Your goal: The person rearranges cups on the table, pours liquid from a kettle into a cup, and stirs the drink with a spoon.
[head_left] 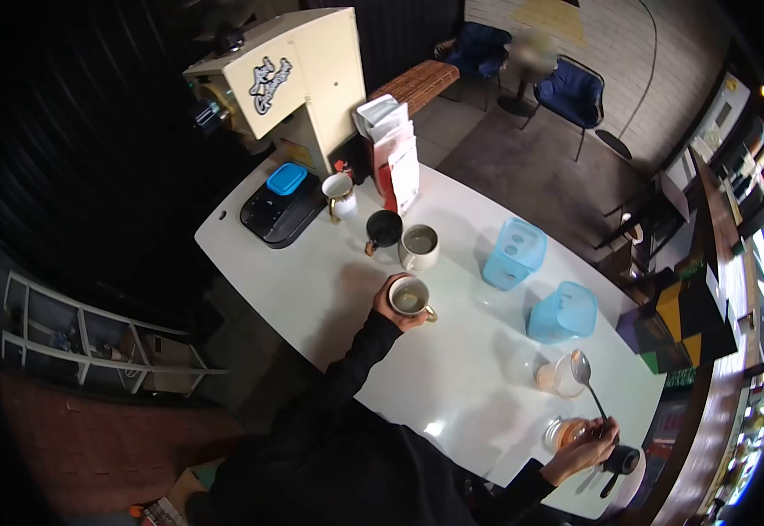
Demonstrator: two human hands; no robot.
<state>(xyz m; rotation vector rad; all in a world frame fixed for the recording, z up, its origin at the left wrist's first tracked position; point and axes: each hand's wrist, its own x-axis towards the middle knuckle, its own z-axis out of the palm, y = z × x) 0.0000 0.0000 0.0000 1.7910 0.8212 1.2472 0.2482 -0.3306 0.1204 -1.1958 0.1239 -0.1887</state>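
Holding a pale cup (pixel 410 298) in left hand (pixel 385 306) at middle of white table (pixel 435 364), and a spoon (pixel 582 365) in right hand (pixel 588 449) beside glass (pixel 561 432) near right end, before dark floor (pixel 509 167) and far brick wall (pixel 614 74). Crossing table's near edge with left sleeve (pixel 360 359), having white surface between cup and blue containers (pixel 564 314). Seeing stylised lettering (pixel 270 86) on far-left cream machine (pixel 331 70), hard to read.

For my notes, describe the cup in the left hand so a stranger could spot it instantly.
Find the white table, then the left hand reaching over it from a black sleeve. Its fingers wrap a pale cup whose handle points toward the picture's lower right. The black cup and other pale cup just beyond are not held.
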